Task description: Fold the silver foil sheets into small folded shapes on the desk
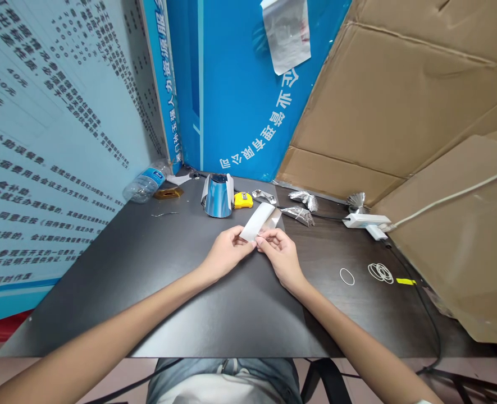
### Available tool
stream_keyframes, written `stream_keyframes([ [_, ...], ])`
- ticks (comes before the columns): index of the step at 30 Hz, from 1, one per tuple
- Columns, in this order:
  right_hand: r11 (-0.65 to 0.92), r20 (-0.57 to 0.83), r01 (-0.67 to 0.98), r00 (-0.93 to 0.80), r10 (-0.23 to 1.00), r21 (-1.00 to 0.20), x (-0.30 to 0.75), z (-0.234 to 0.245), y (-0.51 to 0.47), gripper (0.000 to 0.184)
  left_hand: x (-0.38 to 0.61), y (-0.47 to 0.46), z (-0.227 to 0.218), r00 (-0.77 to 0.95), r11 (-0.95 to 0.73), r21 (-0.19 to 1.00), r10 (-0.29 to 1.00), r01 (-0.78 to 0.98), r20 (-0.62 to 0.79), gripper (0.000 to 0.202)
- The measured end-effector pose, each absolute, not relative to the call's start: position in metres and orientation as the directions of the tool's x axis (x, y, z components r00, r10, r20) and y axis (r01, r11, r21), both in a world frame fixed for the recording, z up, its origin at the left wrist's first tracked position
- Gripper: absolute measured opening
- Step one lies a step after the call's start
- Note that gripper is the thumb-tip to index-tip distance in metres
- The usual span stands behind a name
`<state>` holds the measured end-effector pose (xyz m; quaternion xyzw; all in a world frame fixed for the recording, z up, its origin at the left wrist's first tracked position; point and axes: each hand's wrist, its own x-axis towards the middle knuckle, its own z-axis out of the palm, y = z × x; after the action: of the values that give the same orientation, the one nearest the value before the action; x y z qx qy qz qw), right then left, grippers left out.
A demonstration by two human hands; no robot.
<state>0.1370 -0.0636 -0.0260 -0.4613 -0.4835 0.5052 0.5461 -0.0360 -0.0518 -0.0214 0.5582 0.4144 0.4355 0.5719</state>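
My left hand (227, 252) and my right hand (282, 259) meet over the dark table (181, 280), both pinching the lower end of a white paper strip (257, 221). A strip of silver foil (274, 219) shows just behind it, and I cannot tell whether it is joined to the paper. Ahead of my hands stands a blue-and-silver reflective cylinder (218, 196), with a yellow tape measure (243, 200) beside it. Several crumpled foil pieces (301, 215) lie to the right of these, out of reach of my fingers.
A power strip (366, 220) with a cable sits at the right, near two rubber bands (347, 276). A plastic water bottle (145, 182) lies at the far left corner. Printed blue boards (240, 95) and cardboard sheets (400, 95) rise behind the table.
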Motion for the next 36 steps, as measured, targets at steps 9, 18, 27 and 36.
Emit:
stream_keyframes([
  [9,0.061,0.059,-0.103,0.024,0.998,-0.993,0.1367,-0.0252,-0.0640,0.033,-0.0338,-0.0532,-0.0241,0.269,0.008,0.998,0.963,-0.057,0.008,0.033],
  [18,0.040,0.038,-0.134,0.021,0.999,-0.990,0.1366,-0.0260,-0.0635,0.035,-0.0333,-0.0540,-0.0254,0.251,0.056,0.992,0.968,-0.114,-0.026,0.037],
  [27,0.032,0.029,-0.172,0.018,0.999,-0.985,0.1361,-0.0252,-0.0640,0.033,-0.0322,-0.0545,-0.0252,0.240,0.051,0.995,0.970,-0.090,-0.028,0.036],
  [36,0.043,0.040,-0.137,0.024,0.999,-0.990,0.1342,-0.0265,-0.0621,0.034,-0.0286,-0.0557,-0.0231,0.227,0.078,0.987,0.973,-0.139,-0.045,0.033],
])
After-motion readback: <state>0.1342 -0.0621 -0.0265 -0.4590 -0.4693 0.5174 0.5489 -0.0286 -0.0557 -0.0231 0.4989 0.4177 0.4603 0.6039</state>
